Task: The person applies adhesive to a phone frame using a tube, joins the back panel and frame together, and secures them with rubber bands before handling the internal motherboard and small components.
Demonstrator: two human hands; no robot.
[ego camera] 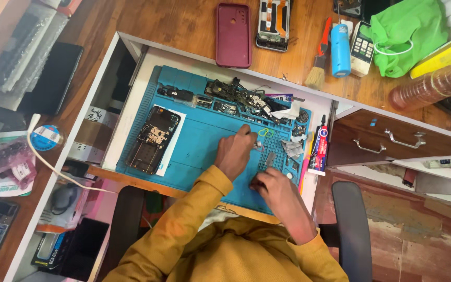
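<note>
The person in the mustard sleeves is leaning over a blue repair mat [204, 149] that is lying on a pulled-out white drawer tray. The left hand [237, 151] is resting on the mat near its middle, fingers curled together and pinching a small metal part [257, 144] at the tips. The right hand [272, 184] is sitting nearer and a bit to the right, fingers closed around a thin metal tool [270, 159] that is pointing far, up toward that small part, so the part is lying right between the two hands on the mat's right half.

On the left of the mat an opened phone body [152, 140] is lying on a white sheet. Along the far edge a heap of loose phone parts [236, 99] is piling up. A glue tube [319, 149] is lying just beside the mat's right edge. On the wooden desk beyond, a maroon phone case [233, 35] is lying flat, with a small brush [319, 60] and a blue cylinder [341, 49] farther right.
</note>
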